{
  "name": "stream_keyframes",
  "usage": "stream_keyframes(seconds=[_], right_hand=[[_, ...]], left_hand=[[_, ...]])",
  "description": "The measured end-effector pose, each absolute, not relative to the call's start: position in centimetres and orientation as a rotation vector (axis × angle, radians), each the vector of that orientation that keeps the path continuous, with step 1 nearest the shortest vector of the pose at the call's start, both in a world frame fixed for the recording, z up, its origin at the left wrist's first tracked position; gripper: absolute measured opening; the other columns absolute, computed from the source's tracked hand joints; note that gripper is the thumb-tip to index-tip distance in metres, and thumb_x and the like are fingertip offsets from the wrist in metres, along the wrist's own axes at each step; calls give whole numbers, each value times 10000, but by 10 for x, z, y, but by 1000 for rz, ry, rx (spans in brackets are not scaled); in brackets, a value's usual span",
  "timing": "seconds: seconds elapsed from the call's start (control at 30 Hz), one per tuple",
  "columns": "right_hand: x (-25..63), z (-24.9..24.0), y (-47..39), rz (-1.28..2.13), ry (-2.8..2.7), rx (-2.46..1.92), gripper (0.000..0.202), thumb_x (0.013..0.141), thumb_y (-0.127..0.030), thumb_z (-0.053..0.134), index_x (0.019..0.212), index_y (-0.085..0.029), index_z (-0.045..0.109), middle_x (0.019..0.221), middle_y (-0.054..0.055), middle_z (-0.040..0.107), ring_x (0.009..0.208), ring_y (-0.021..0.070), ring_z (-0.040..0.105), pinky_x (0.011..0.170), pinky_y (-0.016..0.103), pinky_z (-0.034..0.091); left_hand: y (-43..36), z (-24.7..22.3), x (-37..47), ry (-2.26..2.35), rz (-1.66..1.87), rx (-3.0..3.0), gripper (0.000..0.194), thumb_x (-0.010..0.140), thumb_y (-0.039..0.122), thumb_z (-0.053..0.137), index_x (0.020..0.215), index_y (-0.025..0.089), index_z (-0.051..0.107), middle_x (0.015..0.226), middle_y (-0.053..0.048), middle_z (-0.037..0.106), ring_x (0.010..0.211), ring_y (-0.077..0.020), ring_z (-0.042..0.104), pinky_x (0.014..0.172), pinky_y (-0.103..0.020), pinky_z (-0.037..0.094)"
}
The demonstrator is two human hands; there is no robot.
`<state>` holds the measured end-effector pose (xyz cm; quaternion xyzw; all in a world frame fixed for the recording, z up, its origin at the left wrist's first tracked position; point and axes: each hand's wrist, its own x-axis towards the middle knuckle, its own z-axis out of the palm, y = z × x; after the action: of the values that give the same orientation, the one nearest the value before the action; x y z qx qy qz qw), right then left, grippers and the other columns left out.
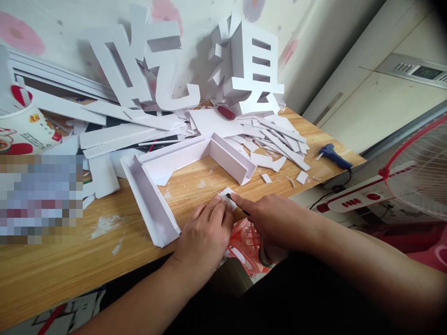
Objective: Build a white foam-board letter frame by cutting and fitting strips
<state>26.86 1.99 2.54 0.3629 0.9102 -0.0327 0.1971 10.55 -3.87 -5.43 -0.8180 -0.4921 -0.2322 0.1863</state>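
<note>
Near the front edge of the wooden table (195,186), a small white foam board piece (228,201) lies under the fingertips of my left hand (207,228), which press it down close together. My right hand (268,216) is closed around a dark, slim cutter (240,204), with the index finger stretched along it and its tip on the white piece. Just left of my left hand stands an angular, hollow white foam frame (153,209), which bends round toward the back and right.
White foam characters (260,60) lean against the wall. Foam strips and scraps (282,139) lie behind the frame, with a red oval object (226,112). A blue glue gun (333,156) rests at right, a paper cup (30,128) at left. A fan (419,172) stands beside the table.
</note>
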Motion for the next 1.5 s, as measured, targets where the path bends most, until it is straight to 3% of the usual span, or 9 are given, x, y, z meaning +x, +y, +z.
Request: stream_keyframes(seconds=[0.27,0.47,0.57,0.73,0.87,1.0,1.2,1.33,1.5], right_hand=[[285,21,8,-96,2519,1060,748,763,-139,590,1470,-158,345,668,59,637,585,266,633,461,261,380],[310,11,-13,-318,2564,1225,733,822,-88,546,1498,-226,299,942,85,677,794,263,664,653,309,511],[336,16,-10,-557,2666,1445,632,919,-194,497,1504,-277,272,1121,63,640,902,221,651,757,282,507],[358,25,49,-239,2496,1669,617,975,-331,461,1525,-242,196,1222,120,578,995,312,607,835,410,472],[344,19,110,-214,2555,1708,619,936,-272,548,1494,-196,289,1265,172,523,1105,354,533,890,445,432],[327,26,120,-256,2715,1780,488,939,-212,532,1388,-61,414,1306,266,418,1207,398,407,960,501,343],[319,45,61,-1293,2866,1025,309,1025,-376,407,969,-134,592,815,25,603,739,127,599,667,206,496],[314,34,47,-2597,2365,547,362,927,-464,600,965,-108,541,788,17,590,636,94,595,589,182,527],[311,25,49,-2992,2056,241,311,850,-357,739,884,-85,592,731,19,623,571,84,612,540,149,538]], left_hand=[[-39,-54,107,-1407,-611,-2335,258,923,91,395,1027,90,631,980,-132,675,999,-269,633,856,-411,530],[-39,-51,104,-1534,-634,-2499,297,812,96,574,1108,102,593,1082,-129,621,1097,-291,561,960,-440,485],[-37,-50,107,-1673,-706,-2503,277,764,195,669,1028,146,600,1209,-135,542,1178,-320,491,1013,-480,437],[-22,-46,116,-1845,-721,-2435,187,780,234,685,880,156,547,1159,-144,558,1072,-315,527,907,-486,482],[-14,-44,120,-1862,-724,-2505,214,757,171,695,857,186,506,897,-56,597,901,-272,555,777,-442,509],[-17,-37,120,-1707,-1077,-2456,294,733,73,662,938,198,492,1063,-81,595,1017,-253,576,862,-423,511],[-29,-3,123,-1280,-1385,-2468,318,787,107,656,1044,193,489,1176,-101,609,1114,-206,591,947,-354,512],[-30,17,124,-1145,-1356,-2473,395,772,87,680,1110,166,490,1235,-130,602,1147,-198,590,973,-326,514],[-32,21,120,-1241,-1423,-2588,401,818,170,668,1170,205,479,1285,-120,593,1195,-222,571,1010,-382,505]])
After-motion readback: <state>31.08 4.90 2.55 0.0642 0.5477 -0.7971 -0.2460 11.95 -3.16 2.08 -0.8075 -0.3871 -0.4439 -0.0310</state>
